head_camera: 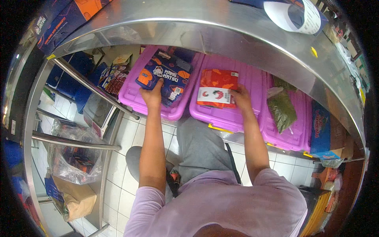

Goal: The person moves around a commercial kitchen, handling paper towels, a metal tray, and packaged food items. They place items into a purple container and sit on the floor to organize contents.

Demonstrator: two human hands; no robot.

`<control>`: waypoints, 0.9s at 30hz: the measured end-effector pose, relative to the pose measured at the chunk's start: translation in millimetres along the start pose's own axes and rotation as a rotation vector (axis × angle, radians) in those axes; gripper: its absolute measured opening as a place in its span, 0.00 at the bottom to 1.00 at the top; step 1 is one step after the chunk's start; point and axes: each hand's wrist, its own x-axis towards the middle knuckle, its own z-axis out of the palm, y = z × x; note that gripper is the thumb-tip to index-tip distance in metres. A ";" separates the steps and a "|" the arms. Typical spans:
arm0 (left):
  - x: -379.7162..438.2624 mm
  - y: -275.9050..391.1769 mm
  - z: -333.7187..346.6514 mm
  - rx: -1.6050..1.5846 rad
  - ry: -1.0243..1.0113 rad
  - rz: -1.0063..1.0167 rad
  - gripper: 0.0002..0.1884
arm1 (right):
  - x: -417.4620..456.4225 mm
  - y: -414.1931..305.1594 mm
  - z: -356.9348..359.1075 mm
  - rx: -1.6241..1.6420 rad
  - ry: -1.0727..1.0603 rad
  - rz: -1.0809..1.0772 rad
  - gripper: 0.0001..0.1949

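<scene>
Below the steel table, my left hand (152,94) grips the near left edge of a stack of dark blue printed packaging (165,74), which lies over the left purple plastic lid (134,91). My right hand (242,97) holds the right edge of an orange and white printed pack (217,89), at the middle purple lid (251,71). The pack looks flat; whether it touches the lid I cannot tell. On the right purple lid (300,121) rests a clear bag of dark green contents (281,111), to the right of my right hand.
The steel table's edge (189,32) arches over the lids, with a curled paper strip (311,22) on top. Steel rails (80,143) and a plastic bag of packaging (80,160) are at left, above a brown paper bag (78,201). A blue carton (321,130) stands at right.
</scene>
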 end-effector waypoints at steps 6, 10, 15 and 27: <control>-34.8 21.5 44.7 -0.372 -0.052 -0.204 0.26 | -15.7 43.7 -122.6 -0.212 0.146 -0.178 0.17; -54.3 25.7 67.6 -0.678 -0.195 -0.618 0.18 | -59.8 -30.0 -108.7 -0.170 0.320 -0.135 0.18; -120.9 -14.1 138.9 -0.549 -0.393 -0.598 0.25 | -58.8 3.3 -163.5 -0.708 0.326 -0.133 0.16; -148.7 -11.7 66.8 0.123 -0.253 0.185 0.21 | -79.4 -136.8 18.0 -0.414 0.075 -0.601 0.15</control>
